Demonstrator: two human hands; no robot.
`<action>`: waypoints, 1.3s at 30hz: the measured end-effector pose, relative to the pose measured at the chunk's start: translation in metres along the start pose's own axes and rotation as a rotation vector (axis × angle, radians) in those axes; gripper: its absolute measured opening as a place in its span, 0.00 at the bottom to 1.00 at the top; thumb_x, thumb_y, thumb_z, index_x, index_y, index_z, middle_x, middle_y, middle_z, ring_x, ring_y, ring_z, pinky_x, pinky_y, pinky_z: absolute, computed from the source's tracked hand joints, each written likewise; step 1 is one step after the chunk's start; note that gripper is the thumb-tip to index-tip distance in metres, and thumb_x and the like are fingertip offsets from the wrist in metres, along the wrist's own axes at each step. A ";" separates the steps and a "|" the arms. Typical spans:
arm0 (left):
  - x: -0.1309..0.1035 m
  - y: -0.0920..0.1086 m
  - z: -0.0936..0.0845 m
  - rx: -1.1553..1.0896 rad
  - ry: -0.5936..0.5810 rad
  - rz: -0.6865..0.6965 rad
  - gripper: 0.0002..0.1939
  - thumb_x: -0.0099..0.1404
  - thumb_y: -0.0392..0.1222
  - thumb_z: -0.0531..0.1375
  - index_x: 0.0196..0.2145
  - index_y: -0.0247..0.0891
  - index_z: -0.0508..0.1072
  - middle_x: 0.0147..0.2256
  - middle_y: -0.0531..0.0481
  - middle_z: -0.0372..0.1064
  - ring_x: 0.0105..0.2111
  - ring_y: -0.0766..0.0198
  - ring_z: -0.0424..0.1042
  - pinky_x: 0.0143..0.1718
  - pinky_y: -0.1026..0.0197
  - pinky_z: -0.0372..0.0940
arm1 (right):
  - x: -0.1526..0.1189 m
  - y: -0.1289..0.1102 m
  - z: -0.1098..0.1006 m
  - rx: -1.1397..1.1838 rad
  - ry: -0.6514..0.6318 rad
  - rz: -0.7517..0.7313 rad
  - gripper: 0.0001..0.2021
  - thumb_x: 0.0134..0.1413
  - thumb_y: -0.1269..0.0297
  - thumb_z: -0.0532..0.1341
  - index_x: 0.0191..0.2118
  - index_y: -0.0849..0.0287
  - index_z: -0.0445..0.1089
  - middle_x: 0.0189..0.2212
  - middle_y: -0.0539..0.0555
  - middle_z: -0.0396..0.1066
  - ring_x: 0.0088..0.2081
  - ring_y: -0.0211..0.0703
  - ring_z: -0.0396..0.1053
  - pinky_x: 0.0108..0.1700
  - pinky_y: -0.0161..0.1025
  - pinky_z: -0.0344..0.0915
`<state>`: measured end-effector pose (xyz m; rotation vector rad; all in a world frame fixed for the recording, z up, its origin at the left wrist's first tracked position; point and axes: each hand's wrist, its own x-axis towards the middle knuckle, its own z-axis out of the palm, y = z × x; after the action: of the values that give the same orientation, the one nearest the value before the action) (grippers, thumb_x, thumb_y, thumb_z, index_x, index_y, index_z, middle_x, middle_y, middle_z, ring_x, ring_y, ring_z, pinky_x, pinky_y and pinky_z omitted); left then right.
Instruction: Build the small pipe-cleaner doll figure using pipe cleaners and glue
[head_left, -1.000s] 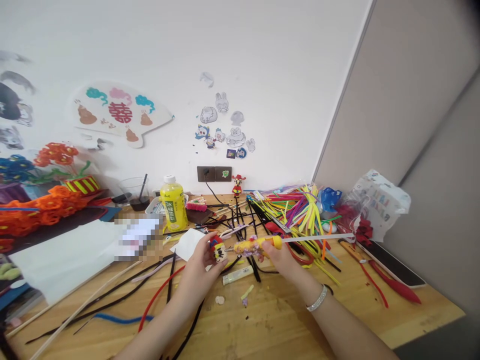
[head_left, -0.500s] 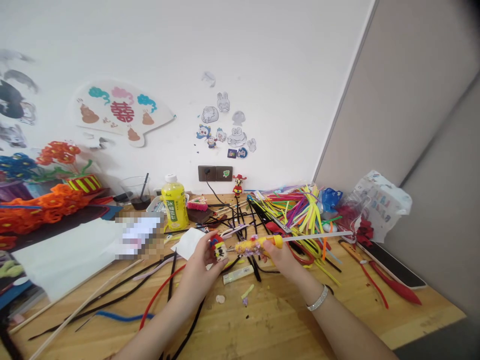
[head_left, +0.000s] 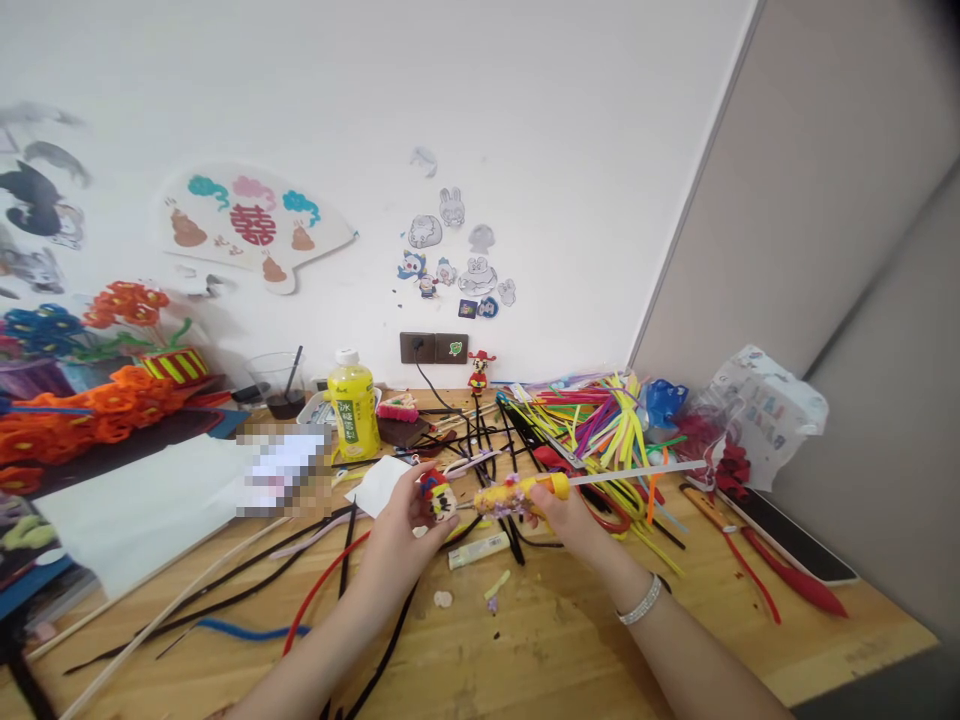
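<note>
Between the thumb and fingers of my left hand (head_left: 405, 525) is a small figurine (head_left: 437, 497) with a red and blue hat and a pale face. My right hand (head_left: 562, 510) grips a yellow glue gun (head_left: 517, 492), with a long whitish glue stick (head_left: 637, 473) coming out of its back end. The gun's metal nozzle points left and is at or very near the figurine's face; contact cannot be made out. Below the gun a small pale tube (head_left: 478, 551) lies on the table.
On the wooden table (head_left: 555, 650), black pipe cleaners (head_left: 225, 600) spread left and centre. A yellow bottle (head_left: 352, 405) stands behind my left hand. Colourful strips (head_left: 607, 420) pile at the back right, near a red-handled tool (head_left: 802, 575) and a phone (head_left: 795, 535). A red figurine (head_left: 480, 372) stands by the wall.
The whole view has shifted slightly, so things appear a little further right. Both hands keep their holds, and the nozzle stays beside the figurine's face.
</note>
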<state>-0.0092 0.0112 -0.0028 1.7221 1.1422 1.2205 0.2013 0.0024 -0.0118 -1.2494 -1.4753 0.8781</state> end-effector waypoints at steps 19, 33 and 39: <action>0.003 -0.001 -0.004 -0.009 0.025 0.038 0.26 0.51 0.41 0.60 0.48 0.40 0.58 0.31 0.54 0.63 0.27 0.66 0.65 0.31 0.61 0.64 | 0.015 0.010 -0.025 -1.211 0.084 -0.255 0.07 0.50 0.67 0.54 0.32 0.65 0.67 0.33 0.62 0.67 0.38 0.50 0.60 0.40 0.40 0.53; 0.004 -0.008 -0.005 0.129 0.071 0.109 0.25 0.53 0.39 0.58 0.49 0.39 0.58 0.32 0.52 0.63 0.26 0.65 0.63 0.31 0.60 0.63 | -0.008 -0.006 0.034 -0.734 -0.220 -0.493 0.03 0.50 0.67 0.59 0.30 0.58 0.69 0.29 0.51 0.69 0.35 0.41 0.63 0.38 0.37 0.55; 0.002 -0.006 -0.003 0.163 0.058 0.109 0.26 0.53 0.37 0.56 0.50 0.38 0.57 0.37 0.48 0.64 0.29 0.64 0.64 0.36 0.57 0.63 | -0.029 0.005 0.075 -0.816 -0.384 -0.464 0.07 0.45 0.60 0.64 0.28 0.58 0.71 0.26 0.51 0.69 0.34 0.41 0.62 0.35 0.36 0.54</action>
<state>-0.0132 0.0149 -0.0067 1.9031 1.2247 1.2807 0.1306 -0.0197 -0.0425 -1.2299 -2.4541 0.1812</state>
